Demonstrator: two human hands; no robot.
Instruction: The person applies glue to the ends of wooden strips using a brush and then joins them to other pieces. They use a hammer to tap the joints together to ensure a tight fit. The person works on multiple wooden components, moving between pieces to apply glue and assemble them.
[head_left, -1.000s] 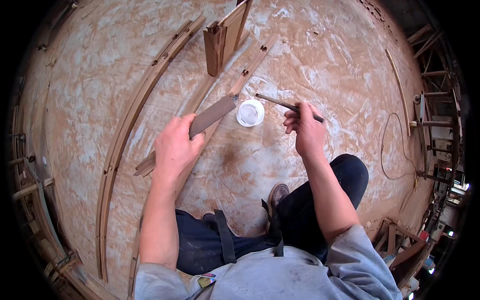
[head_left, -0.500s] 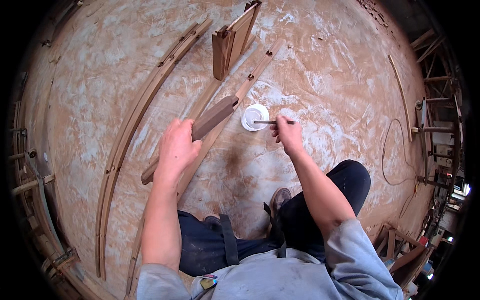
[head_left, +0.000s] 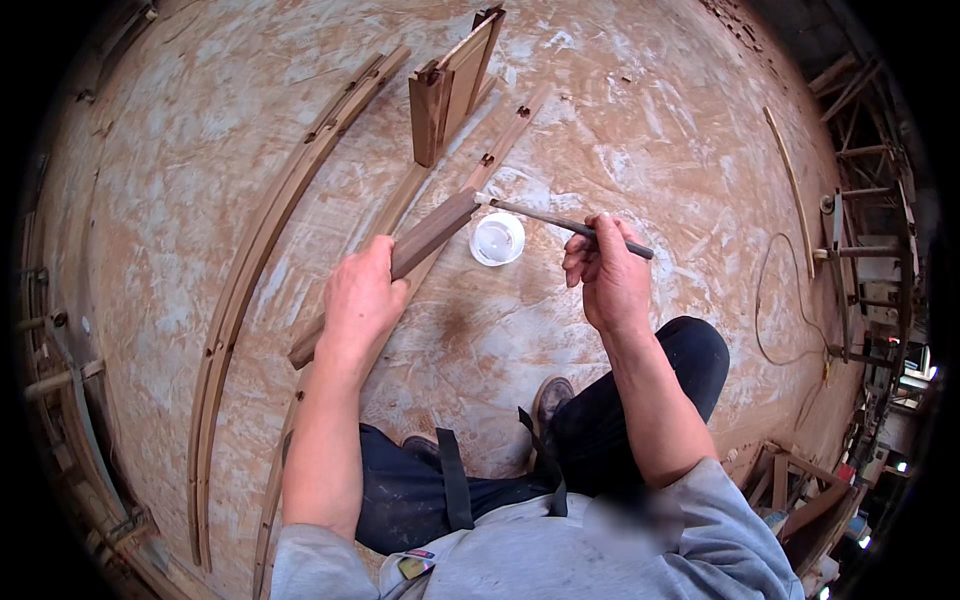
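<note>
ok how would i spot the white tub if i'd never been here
On the blotchy floor, find the rightmost mortised wooden rail. Just right of it, below the tip of the long-handled brush, sits the open tub: round and white, unlike that long brown rail.

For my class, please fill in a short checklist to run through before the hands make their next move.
1. Left hand grips the wooden piece: ok.
2. Right hand holds the brush-like tool by its dark handle: ok.
3. Tool's whitish tip at the piece's far end: ok.
4. White cup upright on the floor: ok.
5. Enough left in the cup: cannot tell.
6. A hand free to steady the cup: not ok, both are occupied.
</note>
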